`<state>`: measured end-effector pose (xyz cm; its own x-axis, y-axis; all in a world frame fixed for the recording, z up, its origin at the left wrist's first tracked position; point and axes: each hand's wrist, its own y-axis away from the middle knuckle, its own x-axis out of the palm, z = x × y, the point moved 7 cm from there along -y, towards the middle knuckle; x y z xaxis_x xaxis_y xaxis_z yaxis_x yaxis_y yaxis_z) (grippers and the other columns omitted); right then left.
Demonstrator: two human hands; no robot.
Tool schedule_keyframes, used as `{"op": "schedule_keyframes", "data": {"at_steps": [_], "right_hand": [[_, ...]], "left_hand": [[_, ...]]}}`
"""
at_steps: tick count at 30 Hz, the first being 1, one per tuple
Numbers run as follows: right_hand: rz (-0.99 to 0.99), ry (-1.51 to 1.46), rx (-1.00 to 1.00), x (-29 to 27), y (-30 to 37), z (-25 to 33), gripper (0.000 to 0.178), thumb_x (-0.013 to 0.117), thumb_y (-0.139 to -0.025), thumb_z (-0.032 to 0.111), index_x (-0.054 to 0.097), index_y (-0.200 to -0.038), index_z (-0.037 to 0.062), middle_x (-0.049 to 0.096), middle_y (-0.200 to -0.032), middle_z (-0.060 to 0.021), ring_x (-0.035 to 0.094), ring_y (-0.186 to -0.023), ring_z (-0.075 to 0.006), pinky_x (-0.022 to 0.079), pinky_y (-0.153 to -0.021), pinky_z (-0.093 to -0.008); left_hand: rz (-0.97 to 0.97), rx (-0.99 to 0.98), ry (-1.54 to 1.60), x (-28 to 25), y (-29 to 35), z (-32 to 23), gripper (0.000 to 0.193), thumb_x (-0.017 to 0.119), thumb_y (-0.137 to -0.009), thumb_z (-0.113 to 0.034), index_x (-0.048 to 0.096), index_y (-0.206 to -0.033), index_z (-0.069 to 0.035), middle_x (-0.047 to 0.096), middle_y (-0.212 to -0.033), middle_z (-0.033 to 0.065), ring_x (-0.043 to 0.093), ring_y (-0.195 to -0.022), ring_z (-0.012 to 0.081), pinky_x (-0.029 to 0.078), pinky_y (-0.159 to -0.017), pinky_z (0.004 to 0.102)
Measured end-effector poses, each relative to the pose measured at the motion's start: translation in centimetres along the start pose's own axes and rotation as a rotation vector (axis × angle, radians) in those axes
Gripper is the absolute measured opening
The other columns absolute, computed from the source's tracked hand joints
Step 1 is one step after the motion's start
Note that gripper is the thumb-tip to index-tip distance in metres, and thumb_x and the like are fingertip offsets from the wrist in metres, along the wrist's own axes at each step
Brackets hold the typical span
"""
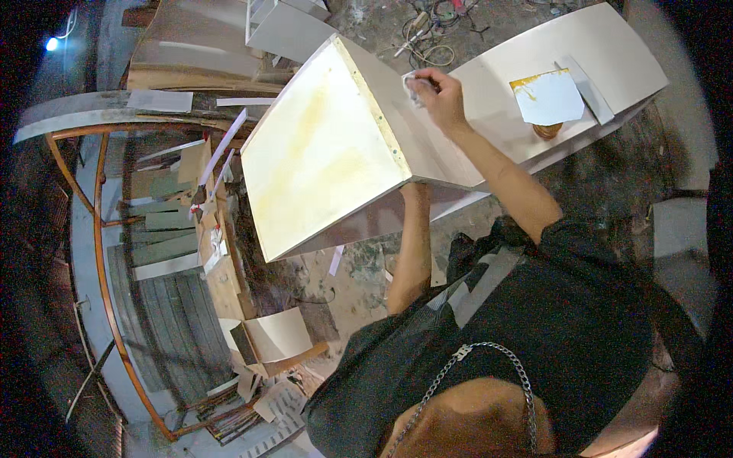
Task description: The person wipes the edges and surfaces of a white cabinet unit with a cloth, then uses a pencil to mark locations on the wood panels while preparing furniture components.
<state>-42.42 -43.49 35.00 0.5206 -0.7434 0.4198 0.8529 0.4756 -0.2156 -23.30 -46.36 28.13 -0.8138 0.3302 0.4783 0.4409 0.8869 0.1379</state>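
Observation:
A large pale, box-like piece of cabinetwork lies before me, its angled end panel smeared with yellowish filler. My right hand is closed on a crumpled greyish-white piece, held against the pale surface just right of that panel's edge. Whether the piece is cloth or paper is unclear. My left arm reaches up to the box's near lower edge, and its hand is hidden behind that edge. A white sheet with yellow-brown paste rests on a brown round container, beside a flat grey blade-like plate.
Cables and a tool lie on the floor beyond the box. On the left stand an orange-brown metal frame and grey-green board offcuts. Scraps and a bent white board lie at lower left. Another pale cabinet is at the top.

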Motion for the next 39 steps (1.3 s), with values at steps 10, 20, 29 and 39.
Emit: {"op": "schedule_keyframes", "data": {"at_steps": [10, 20, 29, 39], "right_hand": [[0.279, 0.183, -0.05, 1.6, 6.0, 1.3, 0.016, 0.071, -0.079, 0.013, 0.068, -0.09, 0.0012, 0.069, -0.088, -0.0116, 0.065, -0.077, -0.0184, 0.05, -0.07, -0.0309], [0.386, 0.176, 0.03, -1.5, 7.5, 2.4, 0.012, 0.068, -0.083, 0.008, 0.064, -0.091, -0.0008, 0.063, -0.085, -0.0029, 0.057, -0.078, -0.0068, 0.045, -0.067, -0.0227], [0.43, 0.108, -0.077, 1.2, 7.6, 4.5, 0.012, 0.066, -0.082, 0.001, 0.063, -0.094, -0.0008, 0.065, -0.09, -0.0059, 0.059, -0.082, -0.0089, 0.047, -0.071, -0.0236], [0.365, 0.13, 0.063, -2.2, 7.9, 0.0, 0.009, 0.06, -0.083, -0.001, 0.064, -0.091, -0.0007, 0.067, -0.088, -0.0087, 0.063, -0.083, -0.0144, 0.049, -0.074, -0.0262]], "left_hand": [[-0.029, -0.022, 0.038, -0.8, -0.2, 1.7, 0.055, 0.038, -0.098, -0.046, 0.038, -0.137, -0.008, 0.047, -0.131, 0.0116, 0.046, -0.123, 0.0281, 0.039, -0.104, 0.0412], [-0.035, -0.022, 0.094, -0.2, -0.7, 1.9, 0.054, 0.038, -0.098, -0.046, 0.039, -0.137, -0.008, 0.048, -0.13, 0.0114, 0.047, -0.122, 0.028, 0.04, -0.103, 0.0414], [-0.066, -0.006, 0.12, -1.4, -0.4, 1.9, 0.054, 0.039, -0.098, -0.045, 0.039, -0.137, -0.008, 0.05, -0.129, 0.0111, 0.048, -0.121, 0.0279, 0.041, -0.102, 0.0415], [-0.04, -0.004, 0.146, -0.6, -0.4, 2.3, 0.054, 0.039, -0.098, -0.045, 0.04, -0.136, -0.008, 0.051, -0.128, 0.0107, 0.05, -0.12, 0.0276, 0.043, -0.1, 0.0417]]}}
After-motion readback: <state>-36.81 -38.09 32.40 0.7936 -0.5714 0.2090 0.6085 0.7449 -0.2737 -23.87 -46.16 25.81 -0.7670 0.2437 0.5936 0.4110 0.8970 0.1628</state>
